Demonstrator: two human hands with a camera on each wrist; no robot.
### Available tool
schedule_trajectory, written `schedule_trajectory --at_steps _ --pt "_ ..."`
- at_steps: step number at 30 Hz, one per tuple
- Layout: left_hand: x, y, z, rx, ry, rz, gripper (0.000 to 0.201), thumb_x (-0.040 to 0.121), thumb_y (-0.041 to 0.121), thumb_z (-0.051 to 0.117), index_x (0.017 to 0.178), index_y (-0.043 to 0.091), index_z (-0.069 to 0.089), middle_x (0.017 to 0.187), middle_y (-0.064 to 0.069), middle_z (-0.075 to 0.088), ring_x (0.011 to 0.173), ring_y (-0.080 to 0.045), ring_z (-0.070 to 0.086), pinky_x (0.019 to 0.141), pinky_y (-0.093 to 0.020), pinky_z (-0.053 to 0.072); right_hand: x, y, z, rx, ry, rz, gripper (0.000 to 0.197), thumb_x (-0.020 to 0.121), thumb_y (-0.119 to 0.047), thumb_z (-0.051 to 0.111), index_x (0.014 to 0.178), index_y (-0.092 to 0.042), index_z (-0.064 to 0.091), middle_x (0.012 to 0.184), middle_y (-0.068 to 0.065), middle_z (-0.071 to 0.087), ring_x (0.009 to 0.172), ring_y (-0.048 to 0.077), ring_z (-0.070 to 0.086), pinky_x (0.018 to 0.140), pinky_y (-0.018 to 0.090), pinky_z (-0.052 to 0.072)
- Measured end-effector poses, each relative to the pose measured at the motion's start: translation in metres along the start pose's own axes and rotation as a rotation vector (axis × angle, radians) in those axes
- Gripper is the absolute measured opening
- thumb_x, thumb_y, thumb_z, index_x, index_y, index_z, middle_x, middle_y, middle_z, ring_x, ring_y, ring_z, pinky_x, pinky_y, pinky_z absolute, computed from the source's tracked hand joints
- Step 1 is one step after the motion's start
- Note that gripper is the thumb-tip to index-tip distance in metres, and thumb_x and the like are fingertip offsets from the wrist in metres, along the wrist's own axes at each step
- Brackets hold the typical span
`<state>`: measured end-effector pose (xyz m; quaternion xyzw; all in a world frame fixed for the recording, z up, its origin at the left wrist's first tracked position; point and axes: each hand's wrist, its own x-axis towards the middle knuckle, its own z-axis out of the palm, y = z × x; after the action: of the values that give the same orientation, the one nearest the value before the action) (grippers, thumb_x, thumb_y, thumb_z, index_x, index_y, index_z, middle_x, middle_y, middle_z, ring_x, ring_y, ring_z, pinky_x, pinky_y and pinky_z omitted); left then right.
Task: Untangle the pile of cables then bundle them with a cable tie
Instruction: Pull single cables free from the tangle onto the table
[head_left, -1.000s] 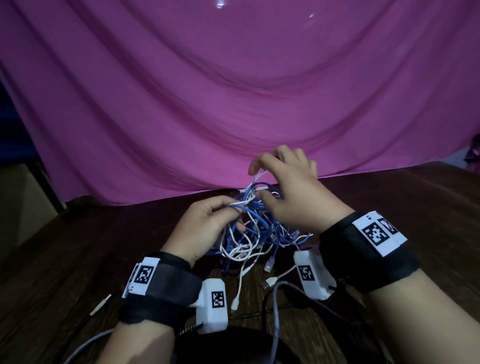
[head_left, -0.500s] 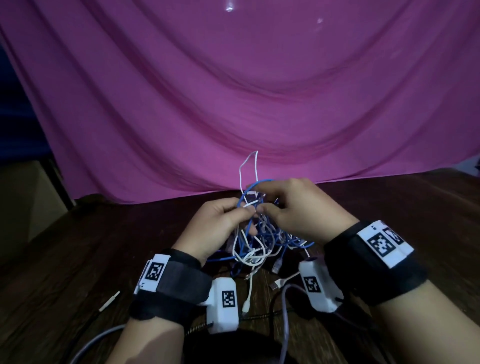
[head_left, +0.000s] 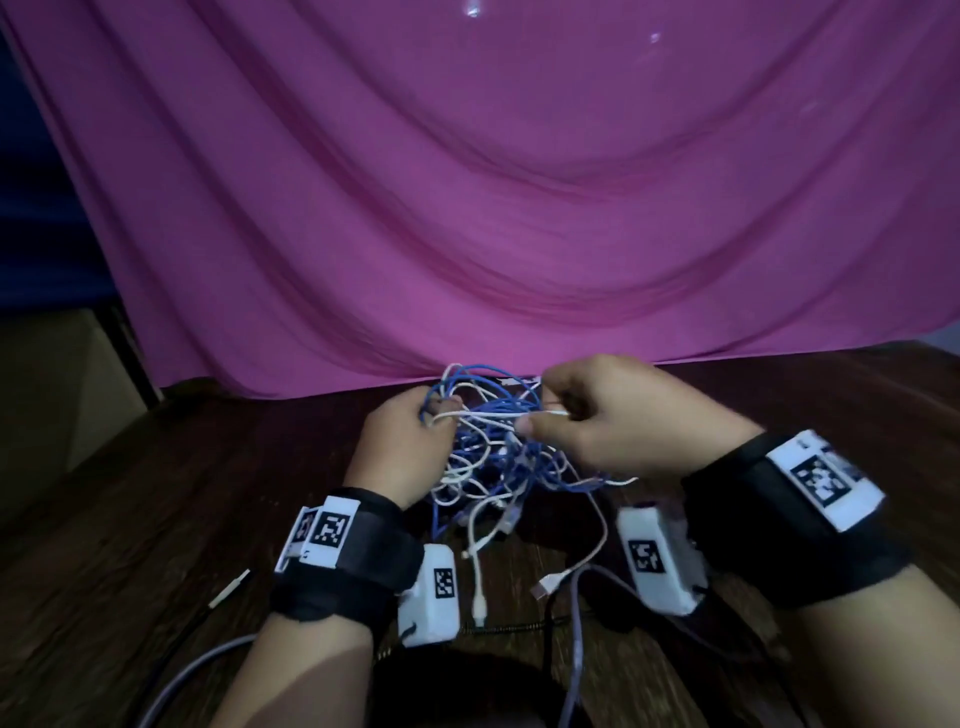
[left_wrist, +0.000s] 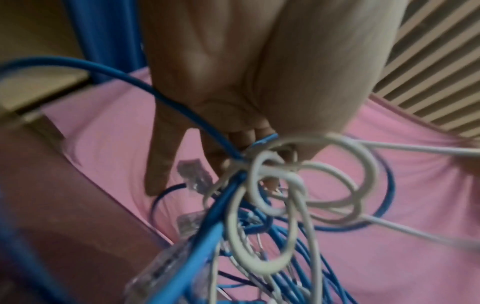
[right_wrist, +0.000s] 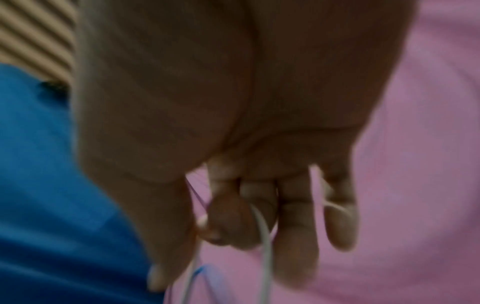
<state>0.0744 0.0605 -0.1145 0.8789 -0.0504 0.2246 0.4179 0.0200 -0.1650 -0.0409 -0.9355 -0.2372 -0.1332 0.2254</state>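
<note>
The cables are a messy blue and white bunch in the middle of the head view, held up between two hands, with loose ends hanging down to the table. The left hand has its fingers curled around a clump of blue and white loops at the left side of the bunch. In the left wrist view those fingers close on the loops, and clear plugs hang just below them. The right hand pinches a white cable that runs straight across to the left hand. In the right wrist view, which is blurry, the white cable passes between the curled fingers. A small white strip lies alone on the table at the lower left. A pink cloth hangs behind, filling the top of the frame.
</note>
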Motion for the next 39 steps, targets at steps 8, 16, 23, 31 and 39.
schedule_trajectory --at_steps 8,16,23,31,39 --pt "0.008 -0.001 -0.008 0.120 0.195 -0.115 0.040 0.097 0.040 0.057 0.067 0.015 0.051 0.059 0.006 0.051 0.069 -0.028 0.048 0.065 -0.032 0.033 0.009 0.000 0.006 0.340 0.706 0.157 0.032 0.086 -0.041 0.076 0.077 -0.014 0.059 0.062 0.002 0.060 0.064 0.014 0.050 0.056 0.032 0.039" --pt "0.008 -0.007 -0.007 0.092 0.188 -0.169 0.039 0.097 0.040 0.057 0.069 0.014 0.056 0.061 0.004 0.056 0.070 -0.031 0.053 0.065 -0.031 0.035 0.017 -0.013 0.019 1.292 0.438 0.142 0.047 0.086 -0.049 0.063 0.116 -0.013 0.061 0.105 0.007 0.061 0.100 0.016 0.060 0.092 0.034 0.052" --pt "0.006 -0.013 -0.014 0.086 0.210 -0.225 0.036 0.099 0.032 0.058 0.070 0.011 0.056 0.073 -0.005 0.059 0.086 -0.037 0.063 0.069 -0.032 0.037 0.003 0.025 -0.018 0.024 0.765 0.011 0.060 0.080 -0.047 0.080 0.126 -0.017 0.058 0.164 0.018 0.026 0.155 0.016 0.017 0.123 0.027 0.023" --pt "0.005 -0.009 -0.014 0.083 0.187 -0.243 0.031 0.093 0.035 0.061 0.074 0.012 0.059 0.075 -0.007 0.066 0.079 -0.035 0.063 0.068 -0.032 0.041 -0.003 0.065 -0.024 0.211 0.331 0.522 0.034 0.082 -0.046 0.076 0.105 -0.023 0.067 0.076 0.004 0.074 0.069 0.024 0.070 0.065 0.028 0.050" --pt "-0.003 0.017 -0.008 0.080 0.105 -0.161 0.027 0.087 0.037 0.070 0.075 0.016 0.058 0.070 0.005 0.064 0.073 -0.023 0.062 0.065 -0.028 0.037 0.003 0.007 -0.009 0.028 0.308 0.027 0.038 0.088 -0.028 0.060 0.125 -0.035 0.056 0.059 -0.009 0.058 0.057 0.000 0.053 0.056 0.018 0.038"
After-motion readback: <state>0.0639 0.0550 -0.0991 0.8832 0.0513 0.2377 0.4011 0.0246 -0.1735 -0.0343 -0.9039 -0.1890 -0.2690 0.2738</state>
